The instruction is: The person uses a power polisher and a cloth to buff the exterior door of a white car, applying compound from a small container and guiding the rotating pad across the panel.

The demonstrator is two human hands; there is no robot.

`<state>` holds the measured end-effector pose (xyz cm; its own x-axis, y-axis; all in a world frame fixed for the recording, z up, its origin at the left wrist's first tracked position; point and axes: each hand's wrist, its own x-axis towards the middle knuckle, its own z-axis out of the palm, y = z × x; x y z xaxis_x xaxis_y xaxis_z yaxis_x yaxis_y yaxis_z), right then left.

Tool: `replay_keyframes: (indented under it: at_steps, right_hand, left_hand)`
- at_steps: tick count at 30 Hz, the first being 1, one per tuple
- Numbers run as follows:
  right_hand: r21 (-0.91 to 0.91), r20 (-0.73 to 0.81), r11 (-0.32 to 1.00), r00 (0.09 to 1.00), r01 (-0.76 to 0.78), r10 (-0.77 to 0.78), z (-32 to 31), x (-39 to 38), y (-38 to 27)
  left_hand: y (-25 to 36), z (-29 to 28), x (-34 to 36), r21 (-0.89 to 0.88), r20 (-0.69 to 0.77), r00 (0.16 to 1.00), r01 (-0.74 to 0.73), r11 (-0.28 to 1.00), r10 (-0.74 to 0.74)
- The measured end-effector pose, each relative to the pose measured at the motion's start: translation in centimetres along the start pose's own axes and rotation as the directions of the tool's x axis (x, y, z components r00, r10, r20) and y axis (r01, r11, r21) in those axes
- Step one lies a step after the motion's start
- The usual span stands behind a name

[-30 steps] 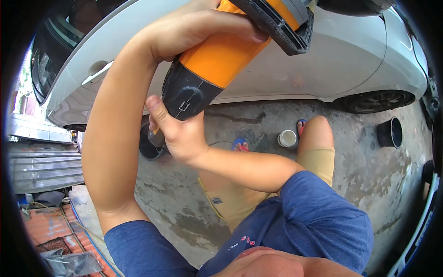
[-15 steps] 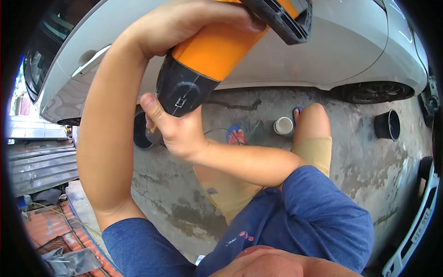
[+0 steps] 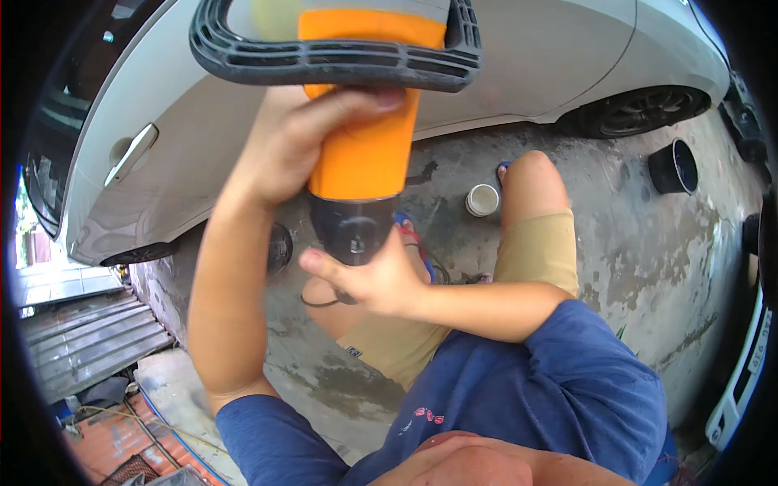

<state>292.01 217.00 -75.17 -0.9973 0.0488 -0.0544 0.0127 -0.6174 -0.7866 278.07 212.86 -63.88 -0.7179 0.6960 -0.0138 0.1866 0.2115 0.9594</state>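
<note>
Left hand [image 3: 304,150] raised in a closed grip, right hand [image 3: 377,279] cupped.

Polisher [image 3: 365,154] before car [image 3: 535,65]; cup [image 3: 483,199] beside knee [image 3: 531,174].

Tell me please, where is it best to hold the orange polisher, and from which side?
Probably grip the orange polisher round its slim orange body from the left, as the left hand does. The right hand steadies the black rear end from below.
</note>
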Motion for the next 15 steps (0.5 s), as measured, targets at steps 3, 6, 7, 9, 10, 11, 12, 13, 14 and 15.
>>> replay_keyframes:
  at_steps: [3,6,7,9,10,11,12,13,14,15]
  right_hand:
    - [-0.034,-0.017,0.998,0.998,-0.058,0.057,-2.7,-1.6,-0.7]
    - [-0.076,-0.062,0.994,0.995,-0.077,0.073,-5.0,-2.8,-1.8]
    - [-0.132,-0.089,0.988,0.994,-0.073,0.062,-5.7,-3.1,-2.3]
    - [-0.002,-0.089,0.996,0.992,-0.095,0.094,-7.4,-3.7,-3.7]
    - [-0.064,-0.051,0.993,0.994,-0.104,0.101,-8.3,-3.7,-4.4]
    - [-0.131,-0.018,0.985,0.994,-0.110,0.108,-9.2,-3.8,-5.1]
    - [-0.158,0.002,0.971,0.983,-0.179,0.182,-10.2,-3.9,-5.8]
    - [-0.160,0.008,0.972,0.985,-0.170,0.174,-10.6,-4.0,-6.1]
    - [-0.167,0.008,0.976,0.990,-0.140,0.143,-11.0,-4.0,-6.4]
    - [-0.172,0.008,0.979,0.993,-0.112,0.116,-11.4,-4.2,-6.7]
  left_hand:
    - [-1.2,3.0,0.3,-0.049,-0.008,0.997,-0.073,0.996,0.073]
    - [-1.6,5.2,0.7,-0.188,-0.072,0.996,0.045,0.981,-0.059]
    - [-1.6,5.9,0.9,-0.188,-0.066,0.996,0.048,0.981,-0.061]
    - [-1.5,7.1,1.6,-0.187,-0.052,0.993,-0.110,0.976,0.102]
    - [-1.4,7.6,2.0,-0.186,-0.045,0.996,-0.087,0.979,0.080]
    - [-1.4,8.0,2.3,-0.194,-0.069,0.993,-0.110,0.975,0.098]
    - [-1.4,8.4,2.4,-0.244,-0.085,0.978,-0.204,0.948,0.188]
    - [-1.5,8.6,2.5,-0.204,-0.091,0.988,-0.139,0.969,0.123]
    - [-1.7,8.9,2.5,-0.249,-0.114,0.986,-0.144,0.958,0.119]
    - [-2.0,9.1,2.3,-0.294,-0.143,0.982,-0.158,0.943,0.120]
